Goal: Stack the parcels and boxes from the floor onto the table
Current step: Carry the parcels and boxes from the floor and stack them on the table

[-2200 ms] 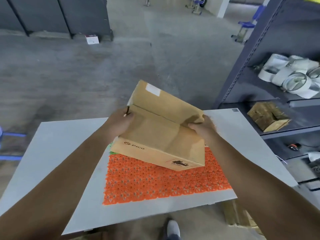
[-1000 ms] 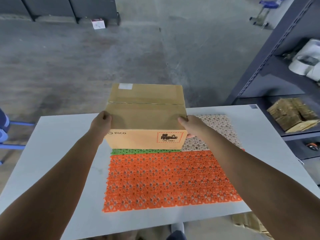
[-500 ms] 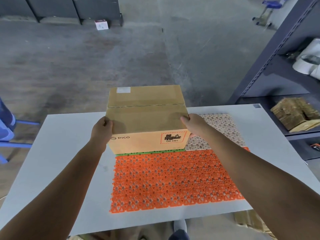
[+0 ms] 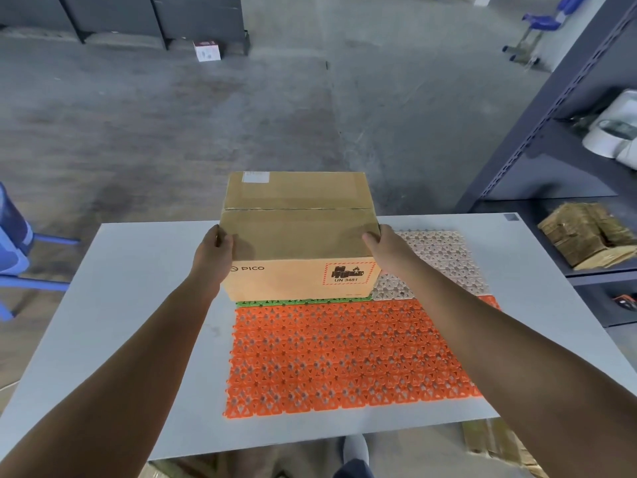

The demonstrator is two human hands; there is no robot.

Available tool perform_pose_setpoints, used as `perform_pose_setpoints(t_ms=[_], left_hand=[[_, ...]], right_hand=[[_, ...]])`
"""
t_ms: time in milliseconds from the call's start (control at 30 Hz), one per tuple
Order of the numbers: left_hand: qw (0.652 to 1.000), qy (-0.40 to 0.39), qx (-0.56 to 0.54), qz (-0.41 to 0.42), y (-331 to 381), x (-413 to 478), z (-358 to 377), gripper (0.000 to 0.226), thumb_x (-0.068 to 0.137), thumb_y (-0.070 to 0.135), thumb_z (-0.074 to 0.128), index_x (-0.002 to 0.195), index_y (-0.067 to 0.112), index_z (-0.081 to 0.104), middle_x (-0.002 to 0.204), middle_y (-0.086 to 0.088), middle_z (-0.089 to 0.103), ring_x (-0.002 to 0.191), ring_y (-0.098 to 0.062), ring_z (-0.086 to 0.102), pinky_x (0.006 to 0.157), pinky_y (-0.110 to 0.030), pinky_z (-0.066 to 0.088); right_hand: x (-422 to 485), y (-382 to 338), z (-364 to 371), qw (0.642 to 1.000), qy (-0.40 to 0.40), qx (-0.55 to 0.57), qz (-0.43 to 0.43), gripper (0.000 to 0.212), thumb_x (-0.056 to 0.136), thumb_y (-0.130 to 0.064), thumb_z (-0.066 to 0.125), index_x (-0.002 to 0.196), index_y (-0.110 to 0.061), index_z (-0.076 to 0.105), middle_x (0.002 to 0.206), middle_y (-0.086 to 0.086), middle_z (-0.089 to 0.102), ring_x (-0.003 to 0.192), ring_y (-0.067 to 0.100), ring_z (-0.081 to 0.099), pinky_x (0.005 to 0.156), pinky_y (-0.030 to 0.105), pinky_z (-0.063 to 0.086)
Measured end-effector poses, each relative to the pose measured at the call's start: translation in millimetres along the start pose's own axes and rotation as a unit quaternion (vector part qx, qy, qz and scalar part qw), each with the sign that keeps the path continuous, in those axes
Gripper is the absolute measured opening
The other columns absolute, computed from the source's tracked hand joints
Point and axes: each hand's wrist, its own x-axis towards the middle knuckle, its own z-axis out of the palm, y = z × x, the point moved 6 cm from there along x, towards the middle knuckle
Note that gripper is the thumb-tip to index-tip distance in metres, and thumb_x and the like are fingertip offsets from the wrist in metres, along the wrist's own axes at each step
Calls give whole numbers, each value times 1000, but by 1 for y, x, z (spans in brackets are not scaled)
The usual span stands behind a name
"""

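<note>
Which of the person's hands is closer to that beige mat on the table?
Right. The right hand grips the cardboard box at its right end, directly above the beige mat. The left hand holds the box's opposite end, farther away.

It looked like a warehouse or stockroom: a wide bare concrete floor (image 4: 241, 115), a dark steel rack (image 4: 551, 108) at the table's (image 4: 120, 305) right edge holding tape rolls (image 4: 613, 139) and bundled cardboard (image 4: 586, 232), and dark cabinets (image 4: 155, 15) beyond its far edge.
</note>
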Motion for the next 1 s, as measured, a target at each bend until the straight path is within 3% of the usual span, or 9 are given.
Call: perform_pose_setpoints(t_ms=[67,133,200,233,333,400,600,833,1000], left_hand=[[1000,-10,-17,-22,-1,-3,-1,47,101,30,35,147,22,30,136,-9,50,95,-21,56,68,-32,42],[1000,-18,3,-24,1,-8,-2,56,99,35,40,150,26,20,145,-11,38,107,-28,52,72,-34,44],[995,-14,97,38,10,-16,-4,52,96,36,43,145,27,27,143,-15,34,112,-35,48,78,-41,48],[986,-3,149,78,15,-21,-6,49,95,35,46,141,25,33,143,-15,32,119,-39,43,86,-47,47],[948,24,256,188,24,-40,-5,39,91,29,54,128,17,48,141,-14,35,128,-40,34,93,-53,45],[922,8,323,212,23,-49,0,39,94,30,50,128,13,47,140,-13,39,127,-37,36,94,-52,46],[865,-49,460,195,10,-60,0,59,97,40,41,148,24,16,155,-7,13,142,-37,14,108,-55,31],[878,-15,416,238,17,-114,-8,64,93,32,49,148,26,18,150,-12,22,139,-33,20,103,-51,38],[907,-3,369,204,0,-168,-20,66,95,35,47,151,21,16,154,-14,18,141,-33,17,105,-49,34]], right_hand=[[-6,-4,-1,999,25,18,-24,50,101,-37,41,145,-17,27,99,7,59,64,18,57,45,24,41],[-15,-10,3,998,34,-4,-55,58,99,-41,43,150,-25,19,123,11,49,72,19,60,50,23,47],[-24,-14,11,992,33,-82,-84,64,95,-53,42,150,-28,20,144,9,29,103,30,59,77,41,56],[-27,-15,13,987,38,-125,-96,67,93,-59,42,149,-28,21,149,8,23,118,33,51,91,50,51],[-36,-14,18,967,44,-218,-123,75,89,-68,42,150,-31,20,156,6,10,136,38,32,103,56,42],[-41,-10,22,957,42,-261,-123,73,91,-63,44,151,-33,16,159,6,6,140,38,24,106,57,38],[-64,-10,21,936,44,-330,-112,66,96,-52,43,153,-35,13,161,6,6,143,36,16,109,59,31],[-114,-40,33,942,23,-294,-160,62,96,-46,49,150,-31,23,157,7,19,143,32,18,109,56,31],[-152,-55,64,927,4,-296,-228,61,98,-44,46,152,-30,21,157,10,22,141,32,26,111,51,31]])
